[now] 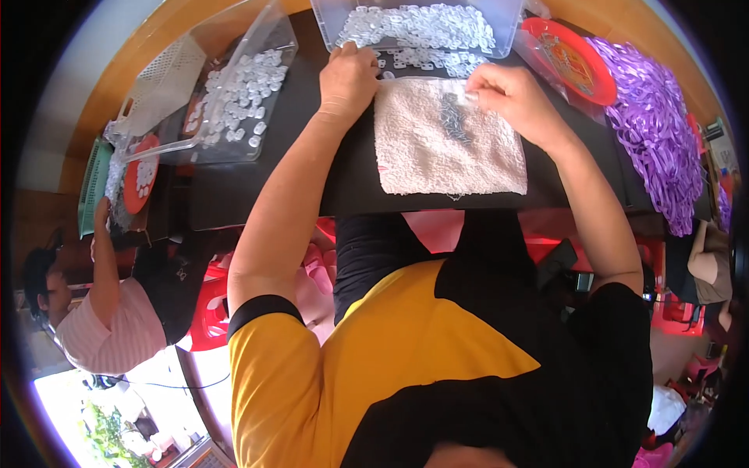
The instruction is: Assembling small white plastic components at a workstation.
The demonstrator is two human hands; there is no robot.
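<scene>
A pale pink towel point(413, 156) lies flat on the dark table in front of me, with a small pile of thin metal pins point(454, 121) on it. Over the towel's upper right, my right hand point(511, 97) is closed in a pinch, a small clear plastic piece point(470, 96) showing at its fingertips. My left hand point(347, 82) has its fingers curled down by the loose clear pieces point(437, 60) at the front of a clear bin point(322, 19). What those fingers hold, if anything, is hidden.
A clear box point(175, 147) of whitish pieces lies tilted at left. At right are a red plate point(603, 82) with orange-brown bits, partly in a plastic bag, and a heap of purple ribbons point(651, 132). A co-worker point(113, 327) sits at far left; another person's arm point(702, 265) shows at far right.
</scene>
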